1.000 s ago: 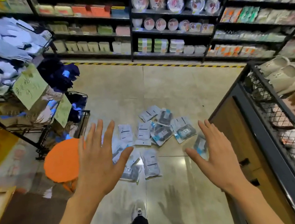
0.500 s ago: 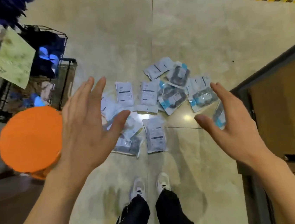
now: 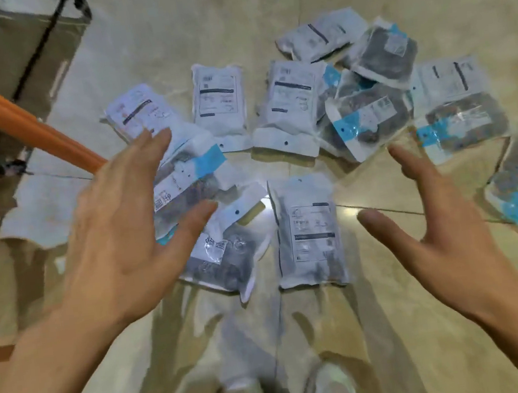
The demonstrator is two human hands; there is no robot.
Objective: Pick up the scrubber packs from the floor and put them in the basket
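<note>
Scrubber packs (image 3: 308,232) strewn on floor (image 3: 167,29) — beneath both spread hands.

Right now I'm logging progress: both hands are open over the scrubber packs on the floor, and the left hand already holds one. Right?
Not quite. The head view shows the left hand empty, fingers spread, like the right hand, above the scrubber packs on the floor.
</note>
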